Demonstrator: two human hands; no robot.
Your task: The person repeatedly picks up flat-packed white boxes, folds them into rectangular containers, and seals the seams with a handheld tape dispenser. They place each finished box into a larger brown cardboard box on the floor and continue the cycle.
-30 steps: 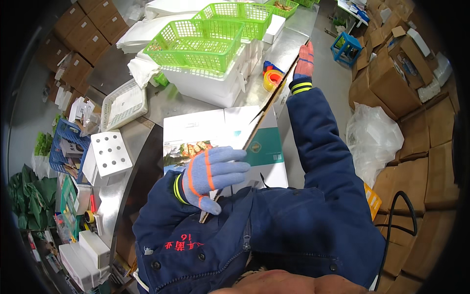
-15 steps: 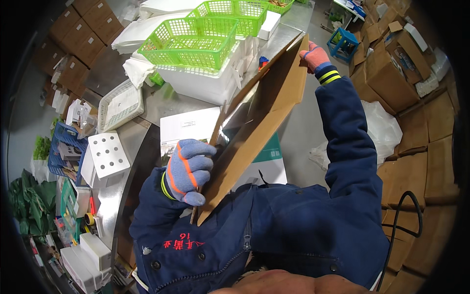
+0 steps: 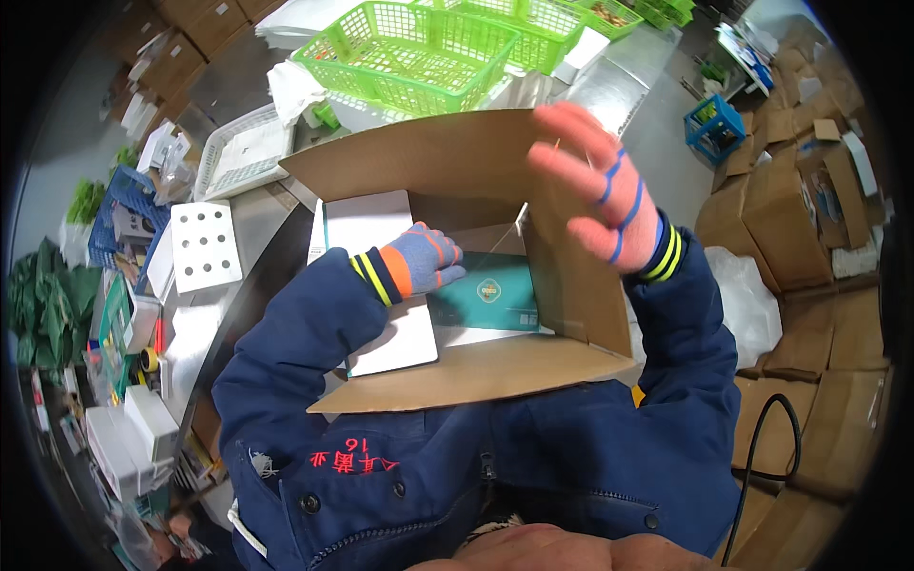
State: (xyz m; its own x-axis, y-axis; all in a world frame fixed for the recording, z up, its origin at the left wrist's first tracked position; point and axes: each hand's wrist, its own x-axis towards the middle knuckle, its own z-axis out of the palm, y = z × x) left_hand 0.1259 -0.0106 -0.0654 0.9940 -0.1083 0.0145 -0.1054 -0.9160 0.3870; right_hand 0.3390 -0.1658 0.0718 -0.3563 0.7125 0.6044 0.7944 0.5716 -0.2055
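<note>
An open brown cardboard box [image 3: 476, 376] stands before me with its flaps spread. Inside it lie a teal-and-white box [image 3: 509, 285] with a round emblem and a white flat box [image 3: 386, 335] at the left. My left hand [image 3: 426, 255], in a grey-blue glove with orange stripes, lies over the place where these two meet. Its fingers are stretched out and appear to rest on them. My right hand [image 3: 605, 190], in a pink glove with blue stripes, is raised beside the carton's right flap. Its fingers are spread and hold nothing.
Green plastic baskets [image 3: 409, 57] stand beyond the carton on a metal table. To the left are a white tray [image 3: 246, 147], a white block with round holes [image 3: 206, 246] and a blue crate [image 3: 129, 214]. Cardboard boxes [image 3: 785, 328] are stacked at the right, behind plastic wrapping [image 3: 747, 309].
The carton, tilted in both hands before, now stands level and open. My right hand has let go of its flap. My left hand has moved from its edge to the boxes inside.
</note>
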